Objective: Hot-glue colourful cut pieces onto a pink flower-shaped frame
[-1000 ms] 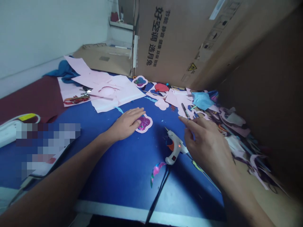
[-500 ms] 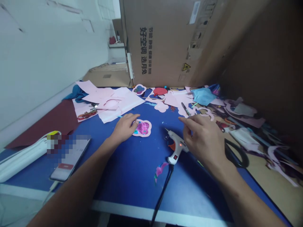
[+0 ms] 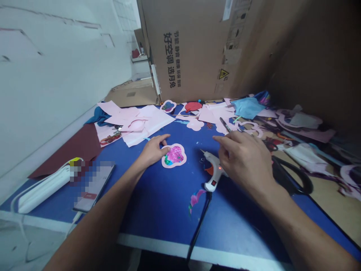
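My left hand (image 3: pixel 153 150) lies flat on the blue table (image 3: pixel 158 203), fingers stretched out, its fingertips at the left edge of a pink flower-shaped cutout (image 3: pixel 174 156) with a magenta centre. My right hand (image 3: pixel 245 160) hovers over the handle of a white hot glue gun (image 3: pixel 213 172), forefinger pointing left, other fingers loosely curled, holding nothing I can see. The gun's nozzle points up-left and its red light glows. Its black cord (image 3: pixel 199 226) runs off the table's front edge.
Black scissors (image 3: pixel 293 175) lie right of my right hand. Pink paper sheets (image 3: pixel 146 120) and scraps (image 3: pixel 304 124) litter the back and right. A pen (image 3: pixel 225 124) lies among them. A phone (image 3: pixel 94 184) and a white power strip (image 3: pixel 42 190) sit left. A large cardboard box (image 3: pixel 197 45) stands behind.
My left hand slid off the flower cutout, which now shows fully to its right. My right hand stayed above the glue gun. The view tilted, revealing the scissors.
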`<state>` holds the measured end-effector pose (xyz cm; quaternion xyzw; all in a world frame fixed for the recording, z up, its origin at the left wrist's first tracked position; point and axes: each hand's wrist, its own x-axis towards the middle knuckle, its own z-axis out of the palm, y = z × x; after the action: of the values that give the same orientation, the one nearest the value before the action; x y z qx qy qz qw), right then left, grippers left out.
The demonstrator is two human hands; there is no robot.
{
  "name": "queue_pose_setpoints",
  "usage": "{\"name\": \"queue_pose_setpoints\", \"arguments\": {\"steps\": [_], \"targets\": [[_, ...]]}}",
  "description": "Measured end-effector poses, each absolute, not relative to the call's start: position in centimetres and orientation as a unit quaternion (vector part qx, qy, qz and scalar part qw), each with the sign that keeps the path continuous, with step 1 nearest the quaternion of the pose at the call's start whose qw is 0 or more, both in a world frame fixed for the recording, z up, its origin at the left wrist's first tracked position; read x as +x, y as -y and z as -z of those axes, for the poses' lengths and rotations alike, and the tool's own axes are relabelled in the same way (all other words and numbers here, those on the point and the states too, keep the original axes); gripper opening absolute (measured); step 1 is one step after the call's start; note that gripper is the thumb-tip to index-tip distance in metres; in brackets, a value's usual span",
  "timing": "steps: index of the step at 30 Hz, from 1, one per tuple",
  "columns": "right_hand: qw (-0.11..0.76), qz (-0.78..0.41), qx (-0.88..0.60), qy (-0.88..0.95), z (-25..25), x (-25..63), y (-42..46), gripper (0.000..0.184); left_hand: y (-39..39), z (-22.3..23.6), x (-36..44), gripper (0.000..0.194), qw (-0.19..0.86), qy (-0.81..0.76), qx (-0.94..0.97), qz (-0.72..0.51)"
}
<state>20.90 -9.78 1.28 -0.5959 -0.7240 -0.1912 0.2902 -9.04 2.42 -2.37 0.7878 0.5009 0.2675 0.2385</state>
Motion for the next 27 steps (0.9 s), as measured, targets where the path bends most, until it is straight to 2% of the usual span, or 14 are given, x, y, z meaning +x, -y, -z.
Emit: {"name": "queue_pose_setpoints", "arguments": {"steps": [5,8,11,14,20,24,27], "targets": [[0.302,0.181,-0.597,0.721,-0.9,21.0,9.6,0.033,-2.0,1.8,-9.0,0.063,0.357,-0.481,0.741,-0.304],[0.361,0.147,-0.578,0.717,-1.0,20.5,9.7,0.036,-1.7,1.2,-8.9,0.061,0.438,-0.467,0.658,-0.396],[0.456,0.039,-0.544,0.703,-1.4,19.7,9.9,0.036,-1.0,0.2,-8.4,0.059,0.487,-0.429,0.564,-0.511],[0.512,-0.113,-0.551,0.649,-1.9,18.6,10.1,0.037,0.1,-0.8,-7.2,0.059,0.531,-0.38,0.504,-0.565],[0.511,-0.361,-0.54,0.562,-2.0,16.9,9.6,0.05,2.5,-1.7,-4.8,0.057,0.591,-0.34,0.461,-0.569],[0.525,-0.409,-0.528,0.528,-1.7,16.5,9.1,0.055,3.3,-1.7,-4.3,0.056,0.632,-0.33,0.445,-0.542],[0.521,-0.416,-0.537,0.517,-1.6,16.4,9.0,0.056,3.3,-1.5,-4.4,0.048,0.648,-0.341,0.443,-0.518]]}}
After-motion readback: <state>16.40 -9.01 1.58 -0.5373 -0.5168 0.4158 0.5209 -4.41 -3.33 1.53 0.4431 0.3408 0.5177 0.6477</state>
